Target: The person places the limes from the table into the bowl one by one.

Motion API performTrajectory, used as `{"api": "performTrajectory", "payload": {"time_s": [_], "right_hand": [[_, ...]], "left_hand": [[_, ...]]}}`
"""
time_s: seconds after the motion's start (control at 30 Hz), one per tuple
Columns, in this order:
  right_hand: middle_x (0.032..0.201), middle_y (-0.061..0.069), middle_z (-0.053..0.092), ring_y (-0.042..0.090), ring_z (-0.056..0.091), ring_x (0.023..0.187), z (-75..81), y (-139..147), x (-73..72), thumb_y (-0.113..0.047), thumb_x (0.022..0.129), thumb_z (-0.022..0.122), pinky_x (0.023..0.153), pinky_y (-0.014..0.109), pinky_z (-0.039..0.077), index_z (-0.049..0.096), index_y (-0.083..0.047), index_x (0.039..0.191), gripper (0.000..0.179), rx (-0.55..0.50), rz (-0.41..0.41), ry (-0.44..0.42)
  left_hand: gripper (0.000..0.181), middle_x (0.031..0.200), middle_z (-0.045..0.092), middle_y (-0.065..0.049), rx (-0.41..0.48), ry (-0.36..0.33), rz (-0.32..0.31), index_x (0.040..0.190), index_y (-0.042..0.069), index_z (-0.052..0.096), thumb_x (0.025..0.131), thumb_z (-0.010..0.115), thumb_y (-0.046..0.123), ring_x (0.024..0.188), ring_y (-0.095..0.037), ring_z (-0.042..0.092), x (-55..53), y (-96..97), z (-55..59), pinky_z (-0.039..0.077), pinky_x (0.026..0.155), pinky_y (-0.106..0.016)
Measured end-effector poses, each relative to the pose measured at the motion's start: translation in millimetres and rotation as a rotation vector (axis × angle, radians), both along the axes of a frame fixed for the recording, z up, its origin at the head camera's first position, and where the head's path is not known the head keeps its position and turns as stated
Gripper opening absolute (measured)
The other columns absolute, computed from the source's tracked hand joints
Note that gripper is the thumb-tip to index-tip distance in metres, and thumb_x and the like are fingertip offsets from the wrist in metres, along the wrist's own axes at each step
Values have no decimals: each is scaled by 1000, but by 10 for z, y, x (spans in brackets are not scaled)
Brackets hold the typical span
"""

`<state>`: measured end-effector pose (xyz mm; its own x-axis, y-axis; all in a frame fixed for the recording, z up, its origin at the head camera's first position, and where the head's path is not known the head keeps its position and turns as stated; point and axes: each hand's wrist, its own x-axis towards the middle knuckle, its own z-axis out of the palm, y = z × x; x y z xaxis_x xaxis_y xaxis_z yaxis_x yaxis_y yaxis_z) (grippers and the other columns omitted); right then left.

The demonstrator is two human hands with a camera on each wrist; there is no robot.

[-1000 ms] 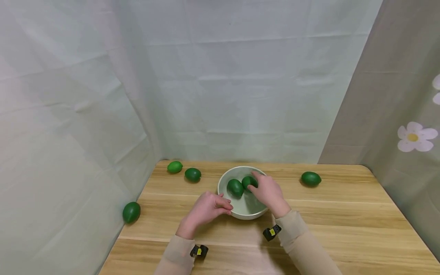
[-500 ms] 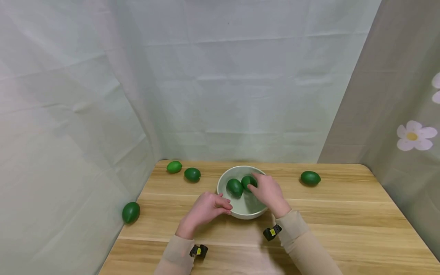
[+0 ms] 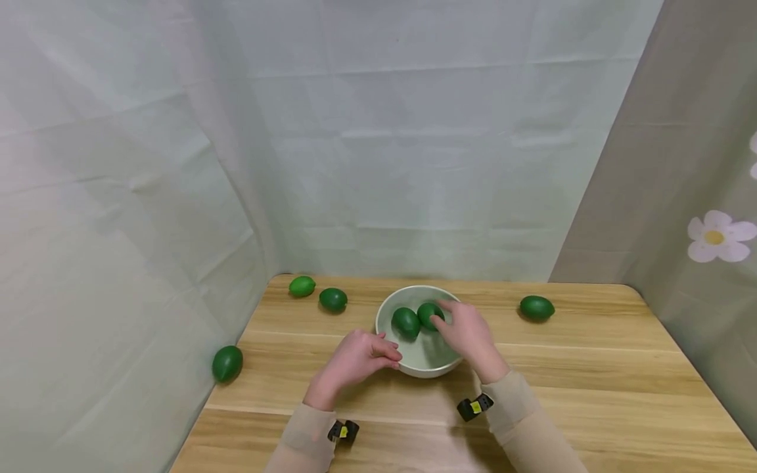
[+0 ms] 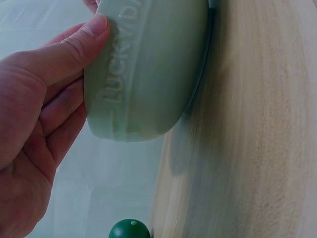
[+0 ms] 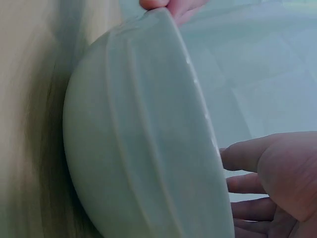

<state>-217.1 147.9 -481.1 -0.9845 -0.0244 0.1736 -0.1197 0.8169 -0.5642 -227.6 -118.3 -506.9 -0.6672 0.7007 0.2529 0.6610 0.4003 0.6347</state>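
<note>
Pinching bowl rim (image 3: pixel 424 371), seven o'clock: left grip (image 3: pixel 357 358). Lying loosely parted: right grip (image 3: pixel 466 332), beside one-o'clock green fruit (image 3: pixel 429 316), seemingly light, firm, suiting mid-girth hold.

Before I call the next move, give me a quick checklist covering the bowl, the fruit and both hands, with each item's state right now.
1. Bowl upright on the table: ok.
2. Left hand steadying it: ok, it pinches the near-left rim.
3. Left fruit and right fruit inside the bowl: ok.
4. Right hand gripping the right fruit: cannot tell; its fingers are beside the fruit, but a firm hold isn't visible.
5. Right hand clear of the bowl: not ok; its fingers reach inside the rim.
6. Edge fruit safely placed: not ok; it sits at the table's left edge and might roll off.
</note>
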Motion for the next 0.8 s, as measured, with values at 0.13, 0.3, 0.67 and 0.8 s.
{"api": "performTrajectory", "payload": {"time_s": [0.13,0.3,0.67,0.8], "right_hand": [[136,18,71,39,66,127,-9,55,92,-28,103,74,102,59,57,72,-4,138,43,-62,-18,35],[128,18,74,36,73,106,-28,150,210,-25,103,74,90,55,61,74,-5,134,37,-144,-35,106],[135,25,70,44,70,120,-42,530,443,-16,104,73,98,55,60,75,3,128,30,-278,-66,255],[131,25,71,45,70,119,-29,684,462,-11,103,73,95,55,61,76,4,124,26,-279,-104,328]], "left_hand": [[12,98,81,13,-5,1,-3,101,12,88,90,88,16,107,1,72,-5,4,-6,48,115,-33],[11,99,81,14,-3,-1,6,100,14,88,90,88,16,107,0,72,-7,8,-9,48,115,-35],[11,99,80,14,-8,-32,27,101,14,88,89,88,15,108,-2,73,7,18,16,47,116,-35],[12,99,81,14,-2,-42,20,102,13,88,90,88,15,108,-2,73,3,18,16,47,116,-34]]}}
